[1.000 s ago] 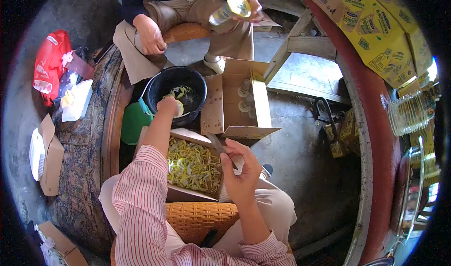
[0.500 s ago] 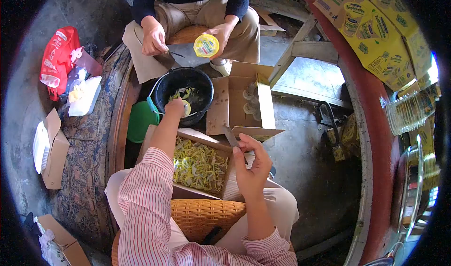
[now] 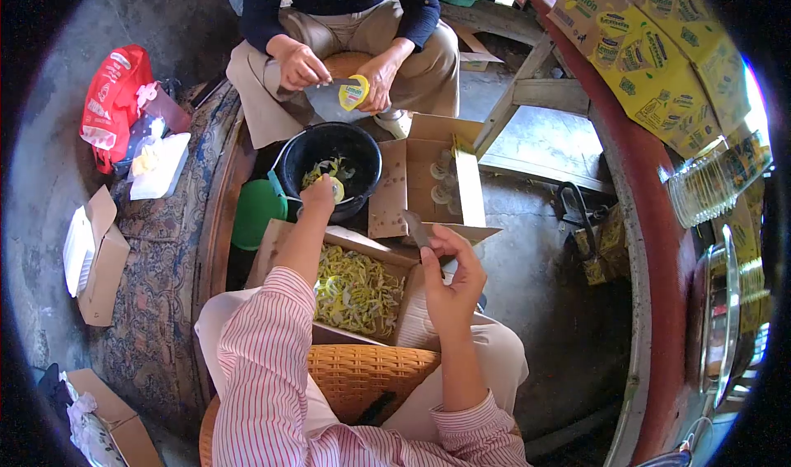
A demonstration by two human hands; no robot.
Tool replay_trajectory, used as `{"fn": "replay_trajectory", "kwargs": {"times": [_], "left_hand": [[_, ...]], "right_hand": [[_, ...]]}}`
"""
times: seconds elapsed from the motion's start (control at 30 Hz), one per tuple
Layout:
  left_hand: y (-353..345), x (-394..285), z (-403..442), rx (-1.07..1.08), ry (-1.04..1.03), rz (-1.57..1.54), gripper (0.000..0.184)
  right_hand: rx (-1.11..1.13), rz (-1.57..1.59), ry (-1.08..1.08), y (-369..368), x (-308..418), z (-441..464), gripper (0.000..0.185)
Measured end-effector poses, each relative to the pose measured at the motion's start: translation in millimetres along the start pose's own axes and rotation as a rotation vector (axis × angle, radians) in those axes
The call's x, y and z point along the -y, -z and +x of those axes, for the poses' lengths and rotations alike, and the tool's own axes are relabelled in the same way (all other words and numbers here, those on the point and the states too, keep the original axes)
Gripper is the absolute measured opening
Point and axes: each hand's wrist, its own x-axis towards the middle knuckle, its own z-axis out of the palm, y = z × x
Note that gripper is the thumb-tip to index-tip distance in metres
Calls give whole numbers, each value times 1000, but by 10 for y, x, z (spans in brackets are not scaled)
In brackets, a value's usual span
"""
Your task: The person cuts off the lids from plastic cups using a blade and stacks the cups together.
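My right hand (image 3: 455, 281) grips a knife (image 3: 418, 229) between thumb and fingers, its blade pointing up and left over the cardboard flaps. My left hand (image 3: 318, 197) is closed at the near rim of a black bucket (image 3: 372, 158), on a small yellow-and-white piece (image 3: 337, 189) partly hidden by the fingers. Yellow and whitish strips (image 3: 329, 170) lie inside the bucket. Before my lap, a cardboard box (image 3: 276, 240) holds a heap of similar strips (image 3: 358, 290). Opposite me, a person's hands (image 3: 377, 79) hold a yellow lemon-labelled cup (image 3: 353, 93) and a knife (image 3: 336, 82) against it.
An open cardboard box (image 3: 387, 191) with several clear plastic cups (image 3: 445, 183) stands right of the bucket. A green lid (image 3: 258, 215) leans at its left. A red bag (image 3: 115, 104) sits far left. A red-edged bench (image 3: 659, 286) with stacked clear cups (image 3: 700, 191) runs along the right.
The other person's knife has moved up to the lemon cup, which is now tilted. My hands keep nearly the same pose; the whole view has shifted slightly.
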Motion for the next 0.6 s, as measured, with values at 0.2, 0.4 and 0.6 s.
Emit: {"fn": "replay_trajectory", "kwargs": {"times": [0.2,0.4,0.6], "left_hand": [[-62,110,-193,-513,-56,-903,63],[620,-1,-464,-722,-216,-1235,57],[1467,-171,-1560,-527,-561,-1613,56]], "right_hand": [[-43,-14,55,9,61,14,27],[-70,147,40,-15,54,8,31],[-61,276,19,-109,230,-60,33]]}}
